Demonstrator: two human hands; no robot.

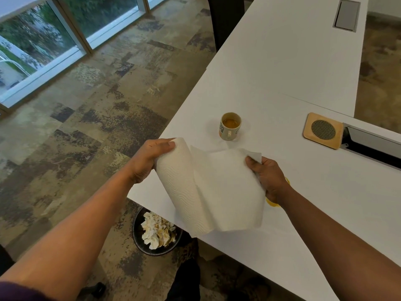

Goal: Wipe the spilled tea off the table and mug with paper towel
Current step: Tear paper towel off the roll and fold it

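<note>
My left hand [149, 158] grips the top of a white paper towel roll [184, 192], held tilted above the near corner of the white table [325, 192]. My right hand [268, 177] pinches the far edge of a sheet [234, 192] pulled out from the roll; the sheet is still joined to it. A cream mug [230, 126] with tea in it stands upright on the table beyond the roll. A yellow tea spill [273, 204] shows on the table, mostly hidden under my right wrist and the sheet.
A wooden square coaster with a mesh disc [322, 130] lies right of the mug, beside an open cable tray [373, 144]. A black bin with crumpled stained towels [157, 231] stands on the floor under the table corner. A grey hatch [346, 14] sits far back.
</note>
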